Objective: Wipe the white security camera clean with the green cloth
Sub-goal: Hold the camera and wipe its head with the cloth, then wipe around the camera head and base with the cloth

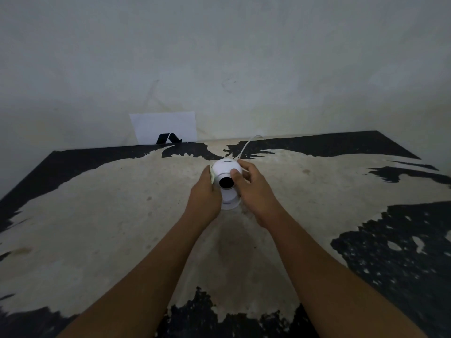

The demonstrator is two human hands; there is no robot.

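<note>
The white security camera point(225, 173) stands upright on the worn table, a round head with a black lens facing me on a white base. My left hand point(203, 197) presses a pale green cloth point(211, 177) against the head's left side; only a thin edge of the cloth shows. My right hand point(252, 191) grips the head's right side, thumb beside the lens. A white cable point(246, 145) runs from behind the camera toward the wall.
The table point(122, 215) has a beige top with peeling black patches and meets a grey wall at the back. A white sheet of paper with a black mark point(164, 128) leans against the wall, back left of the camera.
</note>
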